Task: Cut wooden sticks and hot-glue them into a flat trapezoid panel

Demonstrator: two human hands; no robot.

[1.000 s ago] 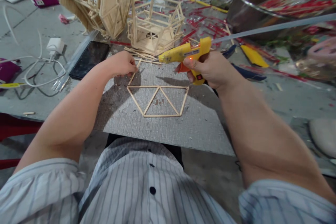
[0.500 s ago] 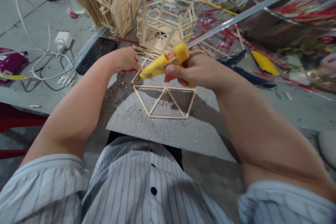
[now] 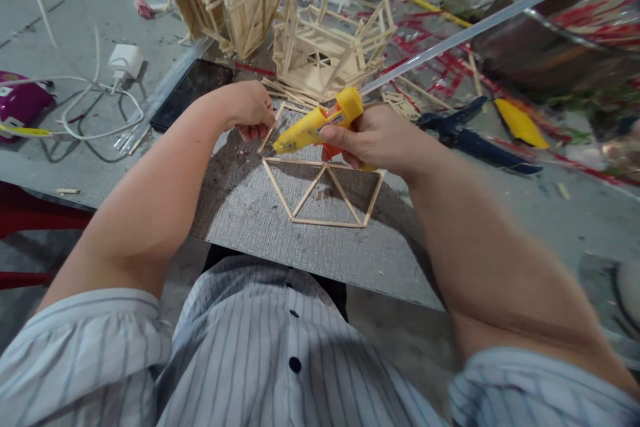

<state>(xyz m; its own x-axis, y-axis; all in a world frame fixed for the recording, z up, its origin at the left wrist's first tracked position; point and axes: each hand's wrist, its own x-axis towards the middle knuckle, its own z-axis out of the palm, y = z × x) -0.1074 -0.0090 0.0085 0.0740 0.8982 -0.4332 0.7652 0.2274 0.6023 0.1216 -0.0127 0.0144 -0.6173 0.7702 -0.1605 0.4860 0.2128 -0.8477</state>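
Note:
My left hand (image 3: 254, 112) has its fingers closed in a pinch on a thin wooden stick (image 3: 265, 141), which slants just behind the frame's left corner. In my right hand (image 3: 383, 137) is a yellow hot glue gun (image 3: 313, 125), its nozzle pointing left and down, close beside the stick. A long clear glue stick (image 3: 450, 41) juts from the gun's back end. Below both hands, a flat frame of wooden sticks (image 3: 327, 221) lies on the grey board (image 3: 250, 213), its outline split into triangles.
Behind stand a tall stick structure (image 3: 255, 0) and a lower openwork one (image 3: 340, 40). A black phone (image 3: 193, 95) and a white charger (image 3: 125, 61) with cable lie left. At right are dark-handled pliers (image 3: 480, 140), a yellow-handled piece (image 3: 520, 123) and a metal pot (image 3: 530, 40).
The whole scene has shifted a little to the right and up as the view moved. Relative to the frame, the glue gun's nozzle has dipped slightly. Both holds stay the same.

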